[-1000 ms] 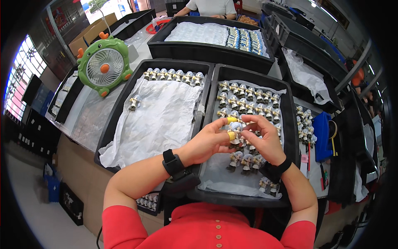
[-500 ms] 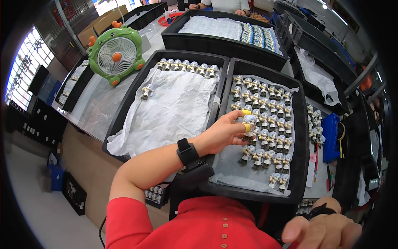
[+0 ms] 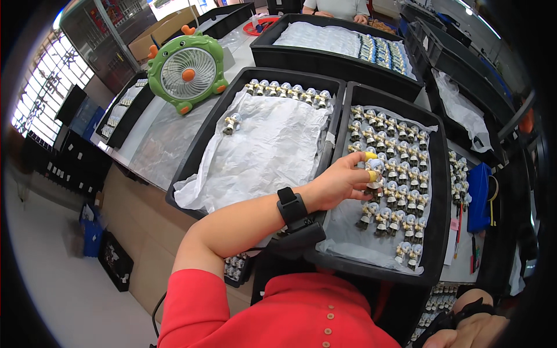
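Over the right-hand tray, my left hand has its fingers closed around a small figurine with pale blue-grey hair. Yellow covers wrap two of its fingertips. Beneath and beside it, rows of matching figurines stand or lie on the white liner of the right black tray. To its left, the neighbouring black tray has one row of figurines along its far edge and a single figurine on white paper. My right hand is low at the right, cut off by the picture's edge, its fingers mostly hidden.
A green fan stands left of the trays. Another black tray lies behind them, with a person beyond it. More figurines, a blue case and pens lie to the right.
The whole view has shifted, so the trays appear farther right. My left hand stays at the figurine over the right tray. My right hand has dropped lower, partly out of the picture.
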`<act>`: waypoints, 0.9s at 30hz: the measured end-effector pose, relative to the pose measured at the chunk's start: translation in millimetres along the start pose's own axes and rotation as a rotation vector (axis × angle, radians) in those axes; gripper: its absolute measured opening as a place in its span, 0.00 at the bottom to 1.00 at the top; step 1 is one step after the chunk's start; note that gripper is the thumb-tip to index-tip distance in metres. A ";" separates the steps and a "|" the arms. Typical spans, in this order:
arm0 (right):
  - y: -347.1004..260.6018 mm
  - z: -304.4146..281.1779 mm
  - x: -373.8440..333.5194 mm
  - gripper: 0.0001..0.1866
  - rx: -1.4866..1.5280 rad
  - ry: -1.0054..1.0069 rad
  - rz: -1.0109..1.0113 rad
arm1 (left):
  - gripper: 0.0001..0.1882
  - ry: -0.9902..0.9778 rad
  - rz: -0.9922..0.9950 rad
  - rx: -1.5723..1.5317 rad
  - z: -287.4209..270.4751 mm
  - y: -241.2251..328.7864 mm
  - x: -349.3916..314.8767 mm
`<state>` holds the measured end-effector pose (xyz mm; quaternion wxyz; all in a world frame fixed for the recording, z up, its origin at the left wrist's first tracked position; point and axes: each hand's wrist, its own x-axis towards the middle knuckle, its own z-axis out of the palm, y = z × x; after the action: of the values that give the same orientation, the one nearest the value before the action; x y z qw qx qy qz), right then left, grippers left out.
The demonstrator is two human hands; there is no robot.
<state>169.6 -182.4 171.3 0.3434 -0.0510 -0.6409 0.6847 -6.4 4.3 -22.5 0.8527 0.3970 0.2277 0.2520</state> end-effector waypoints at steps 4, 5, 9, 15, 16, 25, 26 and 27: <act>9.6 -1.7 -1.3 0.10 -0.028 0.029 -0.018 | 0.23 -0.009 -0.002 -0.015 -0.5 -3.7 3.6; 11.1 -0.4 0.1 0.10 -0.039 0.034 -0.030 | 0.22 0.005 -0.008 0.001 -1.3 -0.6 1.6; 24.4 -2.4 2.8 0.10 -0.124 0.063 -0.104 | 0.21 0.020 -0.009 0.049 2.1 3.8 -1.3; 32.1 -5.7 2.5 0.11 -0.182 0.112 -0.174 | 0.22 -0.022 0.003 0.093 4.0 6.7 -4.4; 32.7 -7.2 1.2 0.11 -0.170 0.113 -0.179 | 0.22 -0.009 0.006 0.096 2.4 5.9 -5.6; 30.1 -7.9 -3.9 0.13 -0.158 0.176 -0.166 | 0.22 -0.001 -0.008 0.052 2.6 4.6 -1.7; 35.8 -10.8 -0.7 0.13 -0.167 0.172 -0.175 | 0.22 0.007 -0.004 0.045 0.4 3.6 -2.7; 39.8 -15.0 3.2 0.13 -0.177 0.175 -0.187 | 0.22 0.014 0.004 0.039 -2.1 4.3 -3.3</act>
<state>158.7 -165.8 133.6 0.4543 -0.0809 -0.6684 0.5834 -11.2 5.8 -19.7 0.8427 0.4121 0.2377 0.2519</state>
